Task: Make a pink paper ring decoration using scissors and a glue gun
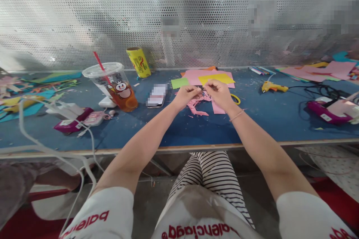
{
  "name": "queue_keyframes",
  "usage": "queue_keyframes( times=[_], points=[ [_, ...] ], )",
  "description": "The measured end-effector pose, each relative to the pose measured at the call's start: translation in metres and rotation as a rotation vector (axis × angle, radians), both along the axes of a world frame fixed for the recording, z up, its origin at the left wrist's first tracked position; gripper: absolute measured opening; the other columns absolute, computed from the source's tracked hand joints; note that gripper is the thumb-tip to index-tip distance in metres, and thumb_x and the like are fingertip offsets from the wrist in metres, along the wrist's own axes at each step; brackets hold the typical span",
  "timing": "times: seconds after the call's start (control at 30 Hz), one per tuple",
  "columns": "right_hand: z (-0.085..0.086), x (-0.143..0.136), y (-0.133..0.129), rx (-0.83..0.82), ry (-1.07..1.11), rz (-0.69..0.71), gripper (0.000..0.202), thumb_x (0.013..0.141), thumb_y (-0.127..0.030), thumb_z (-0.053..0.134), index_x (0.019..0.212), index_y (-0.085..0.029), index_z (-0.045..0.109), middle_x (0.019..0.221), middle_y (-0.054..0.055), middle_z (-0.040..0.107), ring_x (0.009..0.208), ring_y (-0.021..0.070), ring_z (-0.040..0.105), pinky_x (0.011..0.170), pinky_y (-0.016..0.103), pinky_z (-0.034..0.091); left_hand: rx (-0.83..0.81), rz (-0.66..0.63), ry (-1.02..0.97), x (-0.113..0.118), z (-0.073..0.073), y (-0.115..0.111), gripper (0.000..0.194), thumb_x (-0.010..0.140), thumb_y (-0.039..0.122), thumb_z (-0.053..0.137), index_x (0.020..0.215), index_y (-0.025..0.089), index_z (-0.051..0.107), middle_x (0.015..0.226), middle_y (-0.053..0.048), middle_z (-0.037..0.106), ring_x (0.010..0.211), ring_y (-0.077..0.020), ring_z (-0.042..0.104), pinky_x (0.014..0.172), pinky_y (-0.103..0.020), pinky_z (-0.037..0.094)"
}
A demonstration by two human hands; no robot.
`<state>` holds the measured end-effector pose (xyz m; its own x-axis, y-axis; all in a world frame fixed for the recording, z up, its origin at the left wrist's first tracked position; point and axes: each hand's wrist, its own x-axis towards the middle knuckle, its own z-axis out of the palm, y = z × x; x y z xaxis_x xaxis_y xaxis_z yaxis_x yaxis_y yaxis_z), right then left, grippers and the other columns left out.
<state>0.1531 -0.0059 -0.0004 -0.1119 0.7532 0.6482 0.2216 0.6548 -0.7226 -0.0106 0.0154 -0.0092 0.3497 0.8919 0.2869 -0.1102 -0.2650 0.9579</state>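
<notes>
My left hand point(187, 96) and my right hand point(217, 91) meet fingertip to fingertip over the table, both pinched closed. Whatever lies between the fingers is too small to make out. Just below them are cut pink paper scraps point(198, 109) on the blue surface. A pink paper strip point(218, 107) lies partly under my right hand. Past my right fingers shows the yellow handle of what looks like scissors point(236, 99). Behind both hands, sheets of pink paper point(193, 76), yellow paper point(224, 78) and green paper point(179, 83) overlap.
A smartphone point(157, 95) and a plastic cup of tea point(123, 91) with a red straw stand left. Behind is a yellow can point(138, 62). A yellow glue gun point(274, 87) lies right, near a purple power strip point(328, 114). White cables point(25, 130) cross the left edge.
</notes>
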Motion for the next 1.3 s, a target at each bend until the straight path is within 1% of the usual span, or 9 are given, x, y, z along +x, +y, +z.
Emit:
queue_keyframes(
  times=[0.17, 0.33, 0.53, 0.67, 0.8, 0.93, 1.1, 1.3],
  points=[
    [-0.001, 0.000, 0.000, -0.005, -0.054, 0.081, 0.018, 0.078, -0.035, 0.059, 0.078, -0.018, 0.064, 0.076, 0.002, 0.061, 0.064, 0.0100, 0.052, 0.059, 0.025, 0.044, 0.007, -0.013, 0.012, 0.000, -0.001, 0.000, 0.041, 0.060, 0.050, 0.073, 0.072, 0.011, 0.066, 0.065, -0.003, 0.066, 0.060, -0.0081, 0.059, 0.067, -0.025, 0.048],
    [-0.002, 0.000, 0.000, 0.020, -0.061, 0.099, 0.016, 0.078, -0.033, 0.060, 0.078, -0.018, 0.065, 0.076, 0.001, 0.061, 0.066, 0.0104, 0.054, 0.061, 0.025, 0.044, 0.033, -0.013, 0.040, -0.001, -0.002, 0.000, 0.039, 0.063, 0.048, 0.071, 0.071, 0.010, 0.066, 0.063, -0.003, 0.064, 0.059, -0.0076, 0.057, 0.064, -0.024, 0.047],
    [-0.002, 0.000, 0.000, 0.018, -0.100, 0.079, 0.017, 0.079, -0.034, 0.057, 0.076, -0.018, 0.063, 0.075, 0.002, 0.062, 0.064, 0.0109, 0.053, 0.060, 0.026, 0.044, 0.061, -0.027, 0.045, -0.001, 0.000, -0.001, 0.038, 0.064, 0.048, 0.071, 0.071, 0.011, 0.066, 0.064, -0.003, 0.065, 0.059, -0.0076, 0.057, 0.064, -0.024, 0.047],
    [-0.002, 0.000, -0.001, 0.108, -0.164, 0.028, 0.013, 0.079, -0.030, 0.057, 0.073, -0.019, 0.062, 0.074, 0.002, 0.061, 0.067, 0.0125, 0.053, 0.059, 0.027, 0.044, 0.074, -0.035, 0.068, -0.002, 0.000, -0.001, 0.036, 0.064, 0.047, 0.071, 0.070, 0.011, 0.066, 0.064, -0.003, 0.065, 0.058, -0.0075, 0.056, 0.064, -0.025, 0.047],
    [-0.001, 0.000, 0.000, 0.129, -0.161, -0.034, 0.013, 0.079, -0.028, 0.056, 0.072, -0.019, 0.061, 0.075, 0.003, 0.061, 0.066, 0.0124, 0.052, 0.057, 0.026, 0.042, 0.096, 0.013, 0.086, -0.003, 0.001, 0.000, 0.037, 0.065, 0.048, 0.070, 0.070, 0.012, 0.067, 0.065, -0.004, 0.065, 0.058, -0.0082, 0.056, 0.064, -0.025, 0.046],
    [-0.001, 0.004, 0.003, 0.153, -0.146, -0.076, 0.014, 0.080, -0.031, 0.056, 0.074, -0.020, 0.062, 0.076, 0.002, 0.061, 0.068, 0.0135, 0.053, 0.059, 0.028, 0.043, 0.154, 0.048, 0.168, -0.006, 0.005, -0.001, 0.033, 0.066, 0.045, 0.070, 0.069, 0.012, 0.067, 0.063, -0.003, 0.065, 0.056, -0.0081, 0.055, 0.062, -0.025, 0.045],
    [0.000, 0.005, 0.002, 0.150, -0.242, 0.046, 0.015, 0.081, -0.031, 0.056, 0.077, -0.021, 0.065, 0.077, 0.002, 0.063, 0.072, 0.0144, 0.055, 0.063, 0.029, 0.043, 0.218, 0.027, 0.224, -0.008, 0.008, -0.001, 0.029, 0.066, 0.041, 0.070, 0.066, 0.012, 0.067, 0.061, -0.002, 0.064, 0.055, -0.0077, 0.054, 0.059, -0.023, 0.044],
    [0.001, 0.005, -0.001, 0.114, -0.267, 0.086, 0.016, 0.083, -0.032, 0.056, 0.083, -0.021, 0.068, 0.080, 0.003, 0.064, 0.072, 0.0137, 0.055, 0.064, 0.029, 0.043, 0.194, -0.019, 0.249, -0.010, 0.009, 0.000, 0.030, 0.061, 0.042, 0.074, 0.065, 0.012, 0.068, 0.061, -0.003, 0.064, 0.056, -0.0089, 0.055, 0.058, -0.023, 0.044]
  ],
)
